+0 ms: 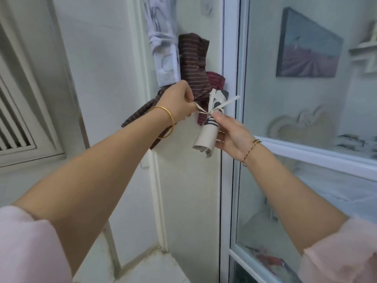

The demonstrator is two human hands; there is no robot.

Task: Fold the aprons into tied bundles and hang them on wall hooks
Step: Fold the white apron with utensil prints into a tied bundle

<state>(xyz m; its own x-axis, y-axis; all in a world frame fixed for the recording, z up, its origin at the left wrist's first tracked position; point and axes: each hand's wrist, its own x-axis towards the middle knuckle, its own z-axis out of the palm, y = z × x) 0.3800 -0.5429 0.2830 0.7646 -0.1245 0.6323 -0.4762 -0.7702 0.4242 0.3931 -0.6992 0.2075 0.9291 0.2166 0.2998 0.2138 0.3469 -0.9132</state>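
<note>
A cream apron rolled into a bundle with dark markings is held up against the wall. Its cream tie string is knotted around the middle. My right hand grips the bundle from the right side, thumb at the knot. My left hand pinches a loose end of the string to the left of the knot. Behind hang a brown striped apron, a dark red bundle and a white patterned apron. The hooks are hidden by the cloth.
A white-framed glass door stands just right of the bundle, reflecting a picture. A louvred vent is on the left wall. A vertical white pipe runs down the wall below the aprons. A white ledge lies beneath.
</note>
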